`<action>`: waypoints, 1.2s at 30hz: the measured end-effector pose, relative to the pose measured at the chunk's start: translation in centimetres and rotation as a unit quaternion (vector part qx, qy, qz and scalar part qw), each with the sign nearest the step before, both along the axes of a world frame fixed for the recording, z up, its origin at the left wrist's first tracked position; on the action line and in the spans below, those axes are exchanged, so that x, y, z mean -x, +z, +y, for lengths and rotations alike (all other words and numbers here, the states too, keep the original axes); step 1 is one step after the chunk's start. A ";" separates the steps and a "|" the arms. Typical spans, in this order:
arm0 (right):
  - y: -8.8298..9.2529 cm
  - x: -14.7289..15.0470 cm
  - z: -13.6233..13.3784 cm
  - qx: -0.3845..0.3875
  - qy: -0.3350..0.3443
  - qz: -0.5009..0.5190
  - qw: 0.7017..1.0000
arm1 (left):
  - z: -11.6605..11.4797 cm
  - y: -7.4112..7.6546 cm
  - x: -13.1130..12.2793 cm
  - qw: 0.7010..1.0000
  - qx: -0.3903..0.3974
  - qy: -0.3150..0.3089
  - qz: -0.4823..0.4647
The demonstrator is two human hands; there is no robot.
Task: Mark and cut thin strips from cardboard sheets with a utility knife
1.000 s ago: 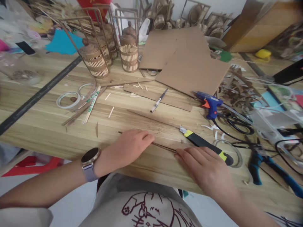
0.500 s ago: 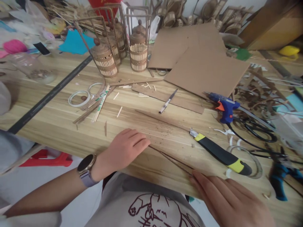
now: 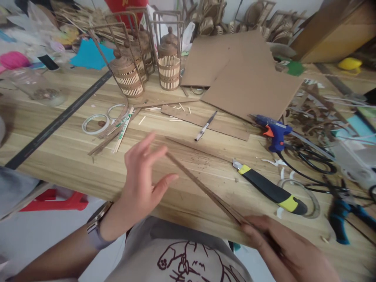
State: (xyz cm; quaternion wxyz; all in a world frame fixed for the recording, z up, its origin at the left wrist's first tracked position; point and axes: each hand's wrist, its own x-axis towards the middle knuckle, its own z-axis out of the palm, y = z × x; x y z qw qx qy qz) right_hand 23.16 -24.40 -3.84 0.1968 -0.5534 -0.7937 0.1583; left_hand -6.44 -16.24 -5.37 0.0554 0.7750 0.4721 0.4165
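Long thin brown cardboard strips (image 3: pixel 202 187) slant over the near part of the table, their lower end gripped in my right hand (image 3: pixel 289 246). The fingers of that hand are closed round them. My left hand (image 3: pixel 142 176), with a watch on its wrist, is raised at the upper end of the strips. Its thumb and fingers are spread, with a fingertip close to the strip tips; whether it touches them I cannot tell. A black and yellow utility knife (image 3: pixel 268 188) lies beyond the strips, its blade end by another thin brown strip (image 3: pixel 199 149).
Small lidded stick-walled lanterns (image 3: pixel 169 72) stand at the back beside large cardboard sheets (image 3: pixel 249 78). A pen (image 3: pixel 206 126), tape rolls (image 3: pixel 95 124) and small sticks lie mid-table. On the right are a blue glue gun (image 3: pixel 274 133), black cable and pliers (image 3: pixel 342 211). A dark metal bar (image 3: pixel 61 117) crosses the left.
My left hand has risen from the table, turned and spread its fingers. My right hand has rolled over with the strips, whose far ends now point higher up and sit closer together.
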 end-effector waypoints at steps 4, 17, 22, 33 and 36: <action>0.2 1.0 0.9 0.145 -0.077 0.117 0.979 | -1.1 -0.5 -2.0 0.930 0.261 -0.053 -0.252; 0.4 2.5 2.5 0.074 -0.009 0.139 0.988 | -1.8 -0.4 -6.1 0.705 0.522 -0.167 -0.449; 1.8 5.0 4.2 -0.005 -0.025 0.176 0.984 | -2.6 -1.2 -6.8 0.662 0.544 -0.187 -0.481; 2.5 5.9 6.0 0.279 -0.025 0.256 0.925 | -2.9 -1.4 -6.8 0.656 0.534 -0.206 -0.492; 2.2 5.9 6.3 0.312 -0.017 0.292 0.904 | -2.7 -1.4 -6.7 0.658 0.536 -0.210 -0.486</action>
